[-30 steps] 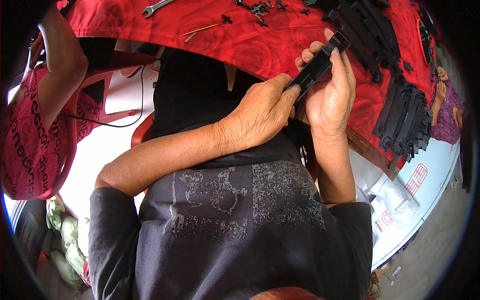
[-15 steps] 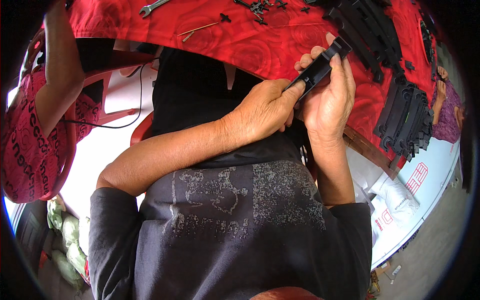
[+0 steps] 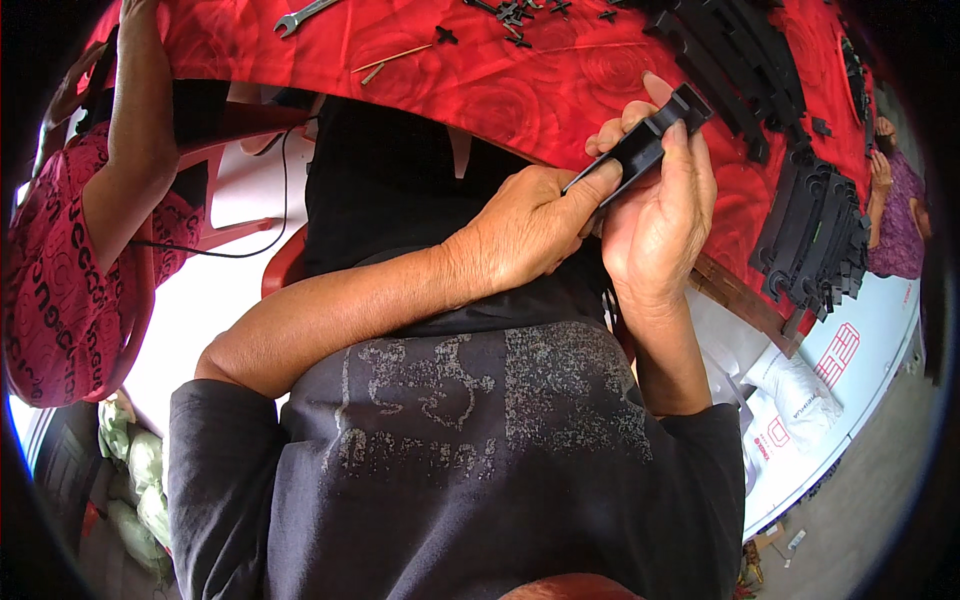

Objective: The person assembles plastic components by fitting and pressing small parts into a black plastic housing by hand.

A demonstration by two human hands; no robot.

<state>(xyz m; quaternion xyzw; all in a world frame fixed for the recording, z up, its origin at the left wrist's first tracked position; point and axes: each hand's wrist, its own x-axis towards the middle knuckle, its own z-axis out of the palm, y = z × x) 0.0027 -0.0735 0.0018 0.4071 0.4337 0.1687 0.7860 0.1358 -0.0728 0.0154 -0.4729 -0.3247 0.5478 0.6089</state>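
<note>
I hold a long, narrow black part (image 3: 638, 152) in both hands, out in front of me just over the near edge of the tabletop (image 3: 540, 105), which has a red, rose-patterned covering. The part lies slantwise, its tapering end low toward my left and its squared end raised toward my right. Its surface is a plain, dark black with a dull sheen, paler where the light catches it. Raised walls run along the sides with a recess between them, and the squared end is stepped and notched. My left hand (image 3: 530, 225) pinches the lower end, thumb laid along the top; I cannot tell where all its fingers sit underneath. My right hand (image 3: 655, 225) cups the part from beneath, thumb pressed to the near side close to the squared end, fingers curled up behind the far side. To the right on the tabletop lie long black pieces (image 3: 735, 70) and a stacked row of black pieces (image 3: 812, 235); farther left are small cross-shaped pieces (image 3: 446, 35), two thin sticks (image 3: 400, 56) and a wrench (image 3: 305, 17).
</note>
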